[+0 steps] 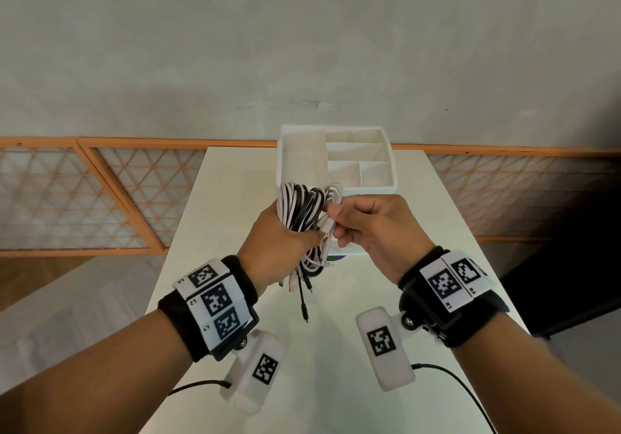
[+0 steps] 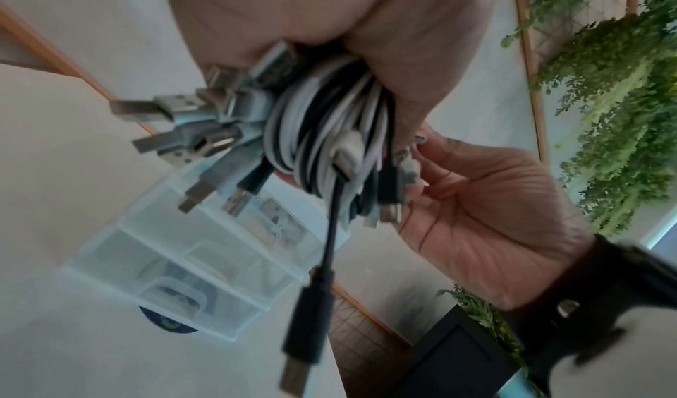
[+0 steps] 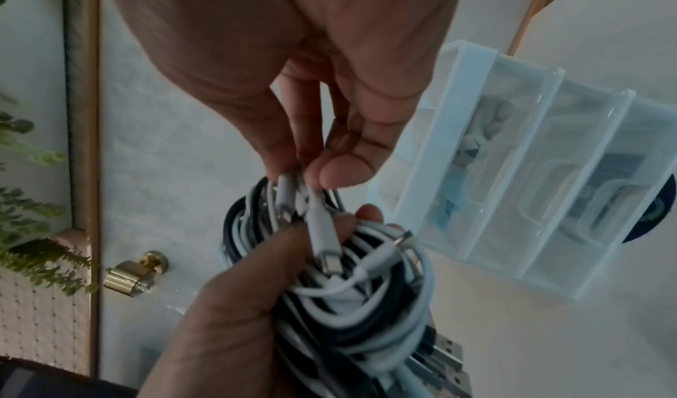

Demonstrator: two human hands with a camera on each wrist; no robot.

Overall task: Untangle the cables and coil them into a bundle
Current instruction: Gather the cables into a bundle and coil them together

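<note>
A coiled bundle of white and black cables (image 1: 304, 210) is held above the white table (image 1: 215, 211). My left hand (image 1: 285, 232) grips the bundle (image 2: 329, 132) round its middle, and several plug ends (image 2: 172, 111) stick out below the fist. One black plug (image 1: 304, 312) dangles lowest. My right hand (image 1: 339, 221) pinches white cable ends (image 3: 293, 198) at the bundle's (image 3: 351, 303) right side between thumb and fingers.
A white compartment organiser (image 1: 336, 161) with clear drawers (image 2: 190, 262) stands on the table just behind the hands. An orange lattice railing (image 1: 100, 195) runs along the wall. Green foliage (image 2: 615, 91) hangs off to one side.
</note>
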